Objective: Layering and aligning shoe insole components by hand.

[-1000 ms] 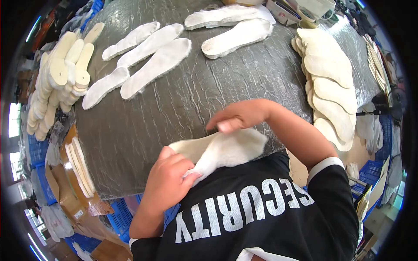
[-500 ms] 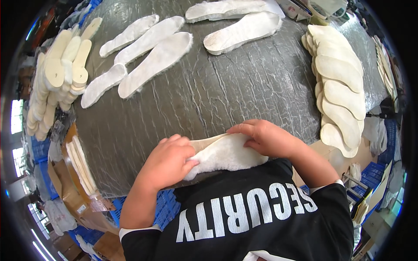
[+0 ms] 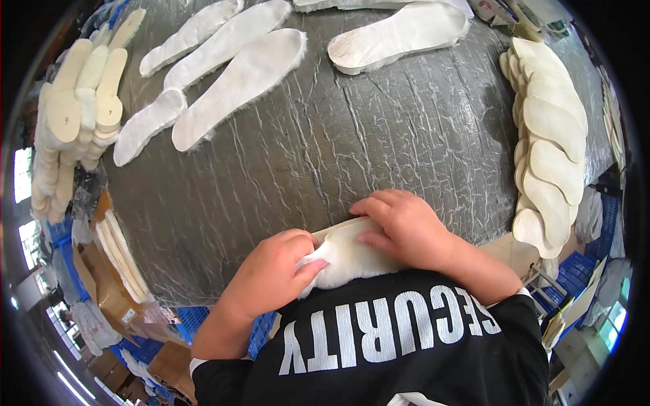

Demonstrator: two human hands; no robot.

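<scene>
A white fleece shoe insole (image 3: 352, 252) lies at the near edge of the table, against my shirt, its fluffy fringe toward me. My left hand (image 3: 281, 269) pinches its left end between thumb and fingers, and the material there puckers into a fold. Over its right part, my right hand (image 3: 408, 229) is curled, thumb on the upper face and fingertips at the far edge. Part of a cream layer shows along the far edge beside my left fingers; my hands hide both ends.
Several white fleece insoles (image 3: 240, 88) lie at the far left of the dark, wrinkled table cover (image 3: 298, 176), another insole (image 3: 399, 35) at the far middle. Overlapping cream insoles (image 3: 555, 125) line the right edge. More cream insoles (image 3: 66, 101) are stacked at the left.
My left hand has shifted right along the insole, and its end is now more folded. My right thumb has moved inward over it. The whole view has shifted, with the far insoles higher up.
</scene>
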